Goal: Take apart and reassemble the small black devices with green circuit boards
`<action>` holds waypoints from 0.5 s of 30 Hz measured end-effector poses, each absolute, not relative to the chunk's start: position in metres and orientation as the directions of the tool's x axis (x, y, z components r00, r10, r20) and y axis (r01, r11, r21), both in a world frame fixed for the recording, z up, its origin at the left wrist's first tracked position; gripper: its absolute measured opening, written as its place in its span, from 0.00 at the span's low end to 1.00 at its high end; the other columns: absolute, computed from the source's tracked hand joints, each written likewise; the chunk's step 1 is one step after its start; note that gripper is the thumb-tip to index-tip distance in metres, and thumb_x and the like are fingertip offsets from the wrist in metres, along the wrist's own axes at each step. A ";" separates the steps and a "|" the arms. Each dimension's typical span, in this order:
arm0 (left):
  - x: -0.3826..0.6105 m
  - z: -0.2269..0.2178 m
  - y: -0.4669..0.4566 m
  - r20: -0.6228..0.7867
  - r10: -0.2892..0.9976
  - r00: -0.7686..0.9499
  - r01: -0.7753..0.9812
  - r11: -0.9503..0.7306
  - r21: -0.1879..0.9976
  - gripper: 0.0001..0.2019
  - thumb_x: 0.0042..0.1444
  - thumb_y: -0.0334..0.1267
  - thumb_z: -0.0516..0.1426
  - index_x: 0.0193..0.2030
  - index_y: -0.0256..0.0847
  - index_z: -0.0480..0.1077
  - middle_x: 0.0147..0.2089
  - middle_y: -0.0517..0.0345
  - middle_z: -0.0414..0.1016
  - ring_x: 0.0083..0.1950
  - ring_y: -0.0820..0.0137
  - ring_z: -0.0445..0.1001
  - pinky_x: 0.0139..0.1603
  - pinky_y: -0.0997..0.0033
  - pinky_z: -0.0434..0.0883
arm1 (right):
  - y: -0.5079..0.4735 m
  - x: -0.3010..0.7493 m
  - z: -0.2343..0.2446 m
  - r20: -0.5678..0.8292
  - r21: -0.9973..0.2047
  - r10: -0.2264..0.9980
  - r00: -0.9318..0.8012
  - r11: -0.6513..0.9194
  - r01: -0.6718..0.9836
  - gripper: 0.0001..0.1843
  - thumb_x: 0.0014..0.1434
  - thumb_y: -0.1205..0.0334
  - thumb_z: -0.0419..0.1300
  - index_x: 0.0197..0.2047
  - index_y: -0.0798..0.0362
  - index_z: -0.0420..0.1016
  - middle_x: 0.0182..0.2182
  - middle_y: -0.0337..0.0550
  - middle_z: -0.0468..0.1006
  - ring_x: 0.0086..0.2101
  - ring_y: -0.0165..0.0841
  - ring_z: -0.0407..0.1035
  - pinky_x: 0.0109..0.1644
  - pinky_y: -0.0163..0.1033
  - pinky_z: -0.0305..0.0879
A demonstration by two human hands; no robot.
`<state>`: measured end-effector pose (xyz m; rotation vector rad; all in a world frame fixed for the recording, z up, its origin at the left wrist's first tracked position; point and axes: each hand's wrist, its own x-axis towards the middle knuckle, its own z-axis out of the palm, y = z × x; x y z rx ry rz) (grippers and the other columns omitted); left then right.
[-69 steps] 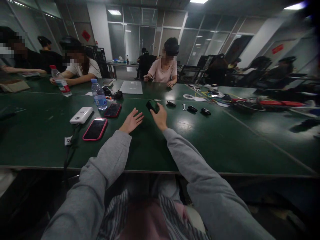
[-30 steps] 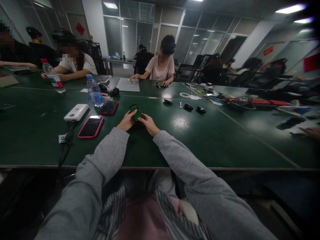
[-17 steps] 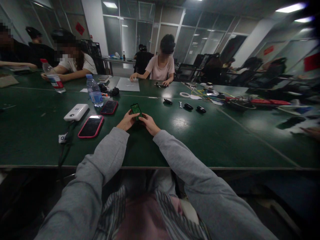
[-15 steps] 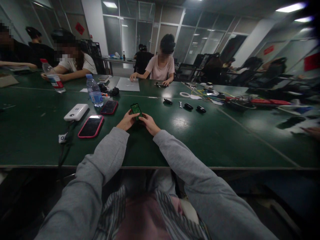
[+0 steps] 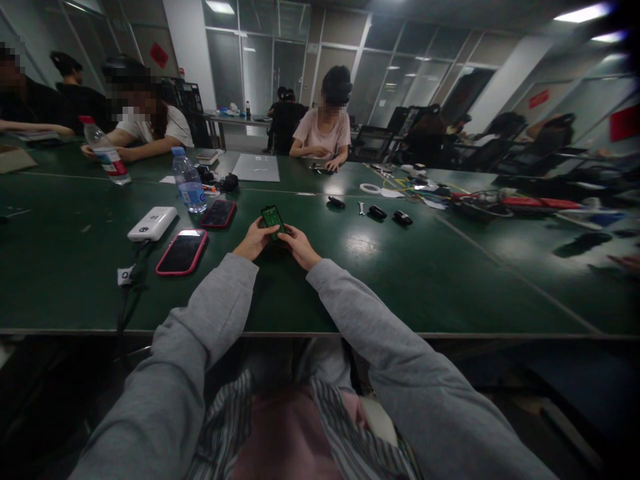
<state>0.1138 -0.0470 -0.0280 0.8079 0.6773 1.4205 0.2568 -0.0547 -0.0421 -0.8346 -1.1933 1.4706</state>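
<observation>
Both of my hands hold a small green circuit board (image 5: 271, 217) with a dark edge, tilted above the green table (image 5: 280, 300). My left hand (image 5: 254, 238) is closed on its left side, thumb lying across the lower face. My right hand (image 5: 299, 243) grips the lower right corner, its thumb close to the left one. The fingers behind the board are hidden. Left of my hands lie a phone in a red-pink case (image 5: 183, 253) and a second phone (image 5: 219, 214) with a similar edge.
A white power bank (image 5: 153, 224) with a cable and a blue-capped water bottle (image 5: 189, 181) stand left. Black parts (image 5: 377, 213) and a small wrench (image 5: 361, 209) lie right, beyond them a tape roll (image 5: 371, 189) and wires. A person in pink (image 5: 324, 130) sits opposite.
My hands and the board stay almost still. The person opposite has drawn one hand back from the grey laptop-like panel toward the body.
</observation>
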 end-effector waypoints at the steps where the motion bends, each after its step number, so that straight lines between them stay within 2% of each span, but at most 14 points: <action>1: 0.114 -0.028 -0.048 0.069 0.996 0.050 -0.578 -0.028 0.816 0.29 0.39 0.22 0.69 0.50 0.36 0.69 0.43 0.52 0.79 0.42 0.66 0.78 0.45 0.66 0.72 | -0.054 0.257 -0.043 0.089 -0.961 0.968 -0.236 0.021 -0.277 0.27 0.48 0.60 0.69 0.52 0.51 0.72 0.42 0.39 0.78 0.41 0.29 0.73 0.44 0.35 0.72; 5: 0.115 -0.025 -0.050 0.048 0.997 0.056 -0.596 -0.005 0.803 0.27 0.41 0.22 0.68 0.49 0.37 0.69 0.41 0.54 0.79 0.40 0.68 0.78 0.43 0.68 0.71 | -0.054 0.255 -0.043 0.101 -0.973 0.964 -0.247 0.045 -0.225 0.27 0.51 0.57 0.68 0.54 0.51 0.72 0.45 0.42 0.78 0.44 0.32 0.73 0.49 0.39 0.72; 8: 0.116 -0.021 -0.052 0.003 0.998 0.065 -0.619 0.038 0.784 0.26 0.43 0.25 0.68 0.50 0.38 0.69 0.38 0.57 0.79 0.39 0.70 0.78 0.42 0.70 0.71 | -0.056 0.253 -0.042 0.147 -0.984 0.974 -0.172 0.127 -0.122 0.27 0.52 0.58 0.67 0.55 0.53 0.71 0.49 0.45 0.77 0.50 0.34 0.72 0.58 0.44 0.69; 10: 0.117 -0.019 -0.054 -0.011 0.998 0.065 -0.631 0.049 0.774 0.24 0.48 0.32 0.69 0.51 0.40 0.69 0.39 0.58 0.78 0.39 0.70 0.78 0.43 0.70 0.71 | -0.060 0.252 -0.040 0.238 -0.971 0.969 -0.063 0.239 0.019 0.28 0.52 0.61 0.67 0.56 0.53 0.70 0.53 0.48 0.75 0.54 0.36 0.69 0.65 0.47 0.63; 12: 0.119 -0.018 -0.056 -0.028 0.997 0.071 -0.640 0.067 0.765 0.20 0.53 0.42 0.67 0.51 0.41 0.70 0.40 0.56 0.78 0.40 0.69 0.78 0.44 0.69 0.72 | -0.065 0.251 -0.038 0.364 -0.916 0.931 0.004 0.358 0.181 0.29 0.52 0.62 0.67 0.58 0.52 0.70 0.57 0.49 0.72 0.58 0.39 0.65 0.69 0.49 0.56; 15: 0.123 -0.019 -0.057 -0.053 0.993 0.105 -0.664 0.110 0.739 0.24 0.57 0.58 0.60 0.50 0.40 0.71 0.41 0.51 0.79 0.44 0.65 0.78 0.47 0.66 0.73 | -0.073 0.251 -0.035 0.520 -0.779 0.850 -0.076 0.510 0.366 0.30 0.56 0.63 0.63 0.62 0.51 0.67 0.59 0.50 0.68 0.61 0.41 0.61 0.70 0.52 0.53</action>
